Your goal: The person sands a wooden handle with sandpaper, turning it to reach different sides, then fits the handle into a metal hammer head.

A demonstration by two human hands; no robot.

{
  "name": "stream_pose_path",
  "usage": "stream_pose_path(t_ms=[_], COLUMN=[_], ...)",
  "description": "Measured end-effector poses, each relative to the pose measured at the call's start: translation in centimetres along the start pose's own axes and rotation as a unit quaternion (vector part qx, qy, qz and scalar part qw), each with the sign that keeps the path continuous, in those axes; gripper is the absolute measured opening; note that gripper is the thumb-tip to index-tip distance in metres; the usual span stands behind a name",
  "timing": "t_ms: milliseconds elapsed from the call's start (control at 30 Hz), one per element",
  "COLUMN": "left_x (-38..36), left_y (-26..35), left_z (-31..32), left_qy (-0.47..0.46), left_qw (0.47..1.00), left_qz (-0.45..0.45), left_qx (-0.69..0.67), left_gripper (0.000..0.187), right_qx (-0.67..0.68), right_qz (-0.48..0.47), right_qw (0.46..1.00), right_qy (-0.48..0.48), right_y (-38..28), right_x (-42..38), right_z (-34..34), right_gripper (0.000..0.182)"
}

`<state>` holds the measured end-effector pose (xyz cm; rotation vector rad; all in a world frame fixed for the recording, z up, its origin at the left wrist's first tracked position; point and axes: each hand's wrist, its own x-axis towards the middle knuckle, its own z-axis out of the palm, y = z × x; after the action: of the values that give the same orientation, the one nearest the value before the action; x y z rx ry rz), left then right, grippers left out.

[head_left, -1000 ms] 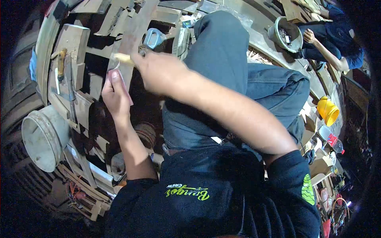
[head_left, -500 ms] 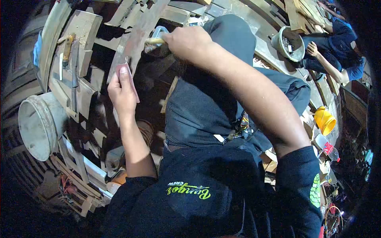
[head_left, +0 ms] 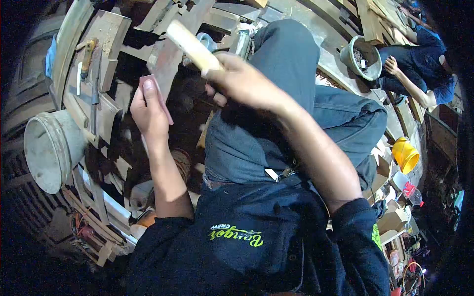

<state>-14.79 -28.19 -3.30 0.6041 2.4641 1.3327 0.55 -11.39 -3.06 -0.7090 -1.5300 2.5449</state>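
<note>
My left hand is closed round a flat, thin reddish-brown piece, its thumb lying along the top face. The material of that piece is hard to make out. To the right and a little higher, my right hand grips one end of a pale wooden stick, slightly blurred. Its far end points up and left, above the brown piece and apart from it. Behind the stick a light-blue object shows in part. Below both hands lie my bent legs in dark trousers.
At left, a wooden bench carries an orange-handled tool and a long dark blade-like tool. A whitish bucket stands below it. At upper right, a person sits beside a grey bucket. A yellow container lies at right.
My right hand has turned and swung the wooden stick into a long view, pointing up and left. My left hand has shifted slightly left with the brown piece. A small hook-like curl above it no longer shows.
</note>
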Motion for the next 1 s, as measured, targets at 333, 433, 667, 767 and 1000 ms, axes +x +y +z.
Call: stream_pose_path(t_ms=[333, 433, 667, 767, 1000], left_x=[-0.2, -0.2, 0.4, -0.7, 0.2], left_y=[1.8, 2.2, 2.3, 2.6, 1.8], left_z=[3.1, 3.4, 3.6, 4.2, 3.8], left_qy=[-0.017, -0.020, -0.004, -0.021, -0.053], left_qw=[0.990, 0.981, 0.987, 0.987, 0.982], left_qz=[0.107, 0.050, 0.044, 0.059, -0.015], left_qx=[0.088, 0.184, 0.152, 0.151, 0.180], left_gripper=[0.044, 0.043, 0.039, 0.039, 0.039], right_qx=[-0.105, -0.196, -0.209, -0.199, -0.239], right_qz=[0.015, -0.069, -0.067, -0.075, -0.059], right_qw=[0.993, 0.978, 0.976, 0.977, 0.969], right_qy=[-0.052, -0.014, -0.005, 0.008, -0.011], right_y=[2.9, 3.0, 2.9, 4.0, 3.4], right_x=[-1.6, -2.1, -2.0, -1.8, -1.8], right_z=[-0.1, 0.3, 0.3, 0.1, 0.2], right_gripper=[0.028, 0.035, 0.032, 0.031, 0.029])
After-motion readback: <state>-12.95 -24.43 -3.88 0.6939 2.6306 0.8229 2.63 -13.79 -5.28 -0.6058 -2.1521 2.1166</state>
